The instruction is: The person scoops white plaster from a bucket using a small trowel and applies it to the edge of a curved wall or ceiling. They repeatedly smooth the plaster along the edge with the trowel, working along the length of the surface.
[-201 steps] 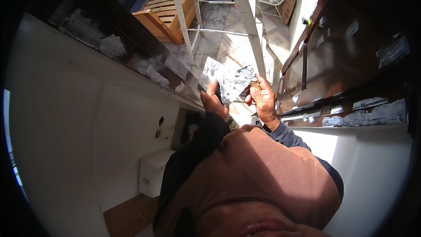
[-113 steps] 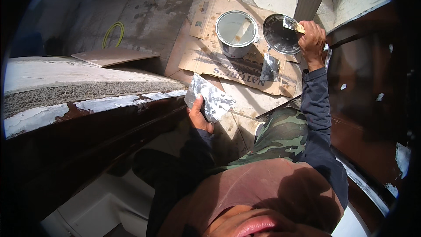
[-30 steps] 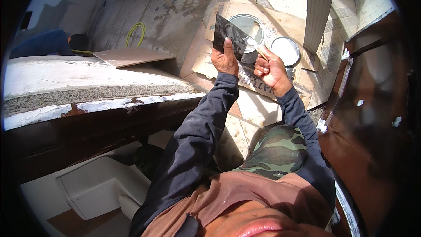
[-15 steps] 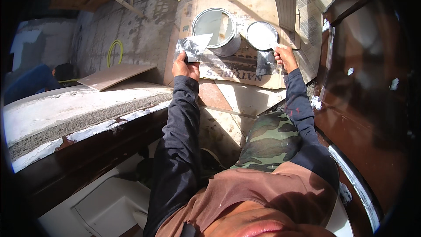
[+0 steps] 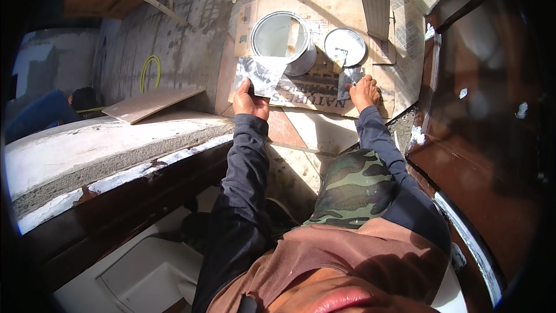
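My left hand (image 5: 251,102) is closed on the near edge of a thin flat plate (image 5: 262,75) smeared with white paste, its thumb on top. The plate overlaps the near side of a large open metal can (image 5: 301,62). My right hand (image 5: 365,93) is closed on a smaller dark grey flat plate (image 5: 348,77), thumb over its face; the fingers' undersides are hidden. Just beyond it, a round lid (image 5: 346,43) holds white paste. A small pale tool (image 5: 339,62) rests at the lid's near rim.
Under the can and lid lies flattened cardboard (image 5: 324,101). A wooden post (image 5: 373,6) stands at its far right. On the left run a white ledge (image 5: 69,139) with a loose tile (image 5: 153,104) and a yellow hose (image 5: 150,72). A brown door (image 5: 486,104) stands at right.
My right hand has let go of the small tool at the lid and moved nearer and left, onto the dark plate. My left hand has come slightly nearer with its plate.
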`<state>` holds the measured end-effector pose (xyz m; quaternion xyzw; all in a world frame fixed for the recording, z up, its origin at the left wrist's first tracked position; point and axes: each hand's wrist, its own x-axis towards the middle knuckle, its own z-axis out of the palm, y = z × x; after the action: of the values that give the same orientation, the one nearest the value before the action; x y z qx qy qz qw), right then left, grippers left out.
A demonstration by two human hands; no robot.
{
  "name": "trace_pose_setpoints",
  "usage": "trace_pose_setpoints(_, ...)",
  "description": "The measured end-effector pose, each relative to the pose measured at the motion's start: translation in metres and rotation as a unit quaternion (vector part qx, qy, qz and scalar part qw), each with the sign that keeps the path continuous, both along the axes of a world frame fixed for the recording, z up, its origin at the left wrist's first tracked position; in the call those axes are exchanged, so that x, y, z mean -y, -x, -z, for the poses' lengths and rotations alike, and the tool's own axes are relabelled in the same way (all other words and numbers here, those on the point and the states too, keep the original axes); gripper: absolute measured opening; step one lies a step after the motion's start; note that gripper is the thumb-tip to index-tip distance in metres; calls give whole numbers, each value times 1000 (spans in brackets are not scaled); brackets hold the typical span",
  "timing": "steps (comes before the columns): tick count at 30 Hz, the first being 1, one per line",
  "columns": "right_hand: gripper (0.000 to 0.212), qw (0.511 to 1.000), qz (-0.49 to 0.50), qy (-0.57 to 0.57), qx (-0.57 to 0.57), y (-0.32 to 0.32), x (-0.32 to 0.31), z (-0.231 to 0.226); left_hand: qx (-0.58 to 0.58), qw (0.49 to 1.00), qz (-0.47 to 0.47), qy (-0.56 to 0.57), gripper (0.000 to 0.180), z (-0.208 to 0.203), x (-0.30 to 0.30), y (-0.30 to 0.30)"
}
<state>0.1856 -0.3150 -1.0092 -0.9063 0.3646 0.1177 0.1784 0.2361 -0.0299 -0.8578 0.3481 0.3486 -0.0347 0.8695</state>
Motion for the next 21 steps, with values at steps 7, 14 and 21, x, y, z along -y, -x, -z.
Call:
trace_pose_setpoints(7, 49, 985, 95, -142, -10, -23, 24, 28, -3, 1000, 0, 14, 23, 9, 14, 17)
trace_pose_setpoints(14, 31, 990, -57, -65, 109, 20, 61, -40, -3, 999, 11, -40, 26, -5, -4, 38)
trace_pose_setpoints(21, 16, 794, -62, -517, 314, -72, 45, -154, 33, 996, 13, -86, 26, -2, -11, 51)
